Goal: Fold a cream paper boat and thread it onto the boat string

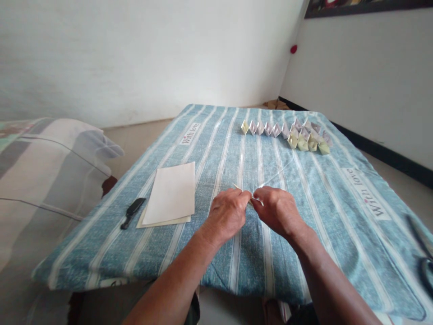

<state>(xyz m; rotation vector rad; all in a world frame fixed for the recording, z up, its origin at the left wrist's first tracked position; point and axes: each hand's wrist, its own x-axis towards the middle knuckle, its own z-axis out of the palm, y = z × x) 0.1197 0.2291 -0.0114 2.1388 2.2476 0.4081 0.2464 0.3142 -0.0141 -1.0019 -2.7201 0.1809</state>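
Pinched by left hand (230,205) and right hand (275,208), the folded paper (258,201) — right of the paper stack (172,194) — seems light, crushable, so I'd hold its creases.

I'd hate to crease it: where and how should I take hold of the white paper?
Probably pinch the white paper by its right edge, coming from the right: it lies flat, that side faces your left hand, and the yellowish paper beneath doesn't show there.

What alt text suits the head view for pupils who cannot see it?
A person's left hand and right hand pinch folded paper over a blue striped tablecloth. Boat-like paper folds cluster far right; loose sheets and a probable black knife lie left.
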